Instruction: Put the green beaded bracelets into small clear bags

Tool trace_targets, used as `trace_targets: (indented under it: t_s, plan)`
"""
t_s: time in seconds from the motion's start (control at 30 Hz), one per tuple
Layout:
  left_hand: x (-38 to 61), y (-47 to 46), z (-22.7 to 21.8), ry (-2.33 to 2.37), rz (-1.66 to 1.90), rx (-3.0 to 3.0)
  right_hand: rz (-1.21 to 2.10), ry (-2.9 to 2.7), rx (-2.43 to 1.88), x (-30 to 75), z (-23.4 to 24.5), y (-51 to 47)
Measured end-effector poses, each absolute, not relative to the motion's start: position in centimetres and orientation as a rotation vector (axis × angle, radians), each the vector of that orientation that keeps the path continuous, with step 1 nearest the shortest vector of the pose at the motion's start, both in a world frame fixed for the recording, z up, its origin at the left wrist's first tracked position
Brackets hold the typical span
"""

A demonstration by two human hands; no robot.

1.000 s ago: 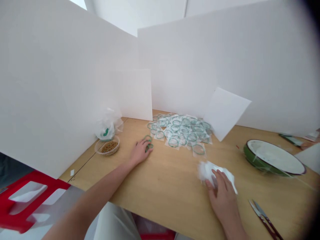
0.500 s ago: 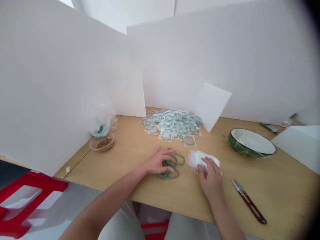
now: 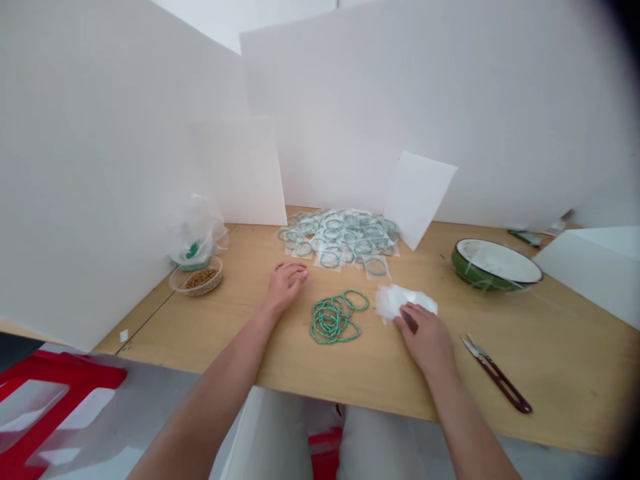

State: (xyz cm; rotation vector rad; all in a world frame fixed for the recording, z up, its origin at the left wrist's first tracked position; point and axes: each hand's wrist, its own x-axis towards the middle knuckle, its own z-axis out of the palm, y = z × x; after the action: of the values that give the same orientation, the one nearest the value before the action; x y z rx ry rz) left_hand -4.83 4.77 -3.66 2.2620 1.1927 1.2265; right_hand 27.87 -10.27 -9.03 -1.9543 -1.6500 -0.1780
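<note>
A loose pile of green bead bracelets [image 3: 334,319] lies on the wooden table [image 3: 235,320] between my hands. My left hand [image 3: 285,283] rests flat on the table just left of and beyond the pile, fingers relaxed and apart, holding nothing. My right hand [image 3: 425,337] lies on the near edge of a small stack of clear plastic bags [image 3: 400,300], fingertips pressing on it. Farther back lies a spread of bagged bracelets [image 3: 340,241].
White foam boards [image 3: 420,193] wall the table at the back and left. A green-rimmed enamel bowl [image 3: 495,265] sits at right, thread snips [image 3: 495,380] near my right hand. A small dish of brown beads [image 3: 197,280] and a plastic bag [image 3: 197,233] stand at left. A red stool [image 3: 45,400] is below left.
My left hand dragged the loose bracelets from the far left toward the middle, let them go and drew back to the left. My right hand stayed on the bag stack.
</note>
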Motion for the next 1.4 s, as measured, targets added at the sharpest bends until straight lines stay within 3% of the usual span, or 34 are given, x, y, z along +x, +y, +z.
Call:
trace_targets:
  t_s: [0.57, 1.03, 1.4]
  plan:
    - [-4.9, 4.2, -3.8, 1.187, 1.153, 2.387, -0.253, -1.811, -1.597, 24.7, -7.1, -9.6]
    - [-5.0, 3.4, -3.5, 1.128, 1.073, 2.441, 0.025, -2.186, -1.891, 22.2, -3.8, -7.4]
    - [-4.6, 3.1, -3.1, 1.071, 1.061, 2.437, 0.21, -2.122, -2.083, 21.7, -2.8, -6.5]
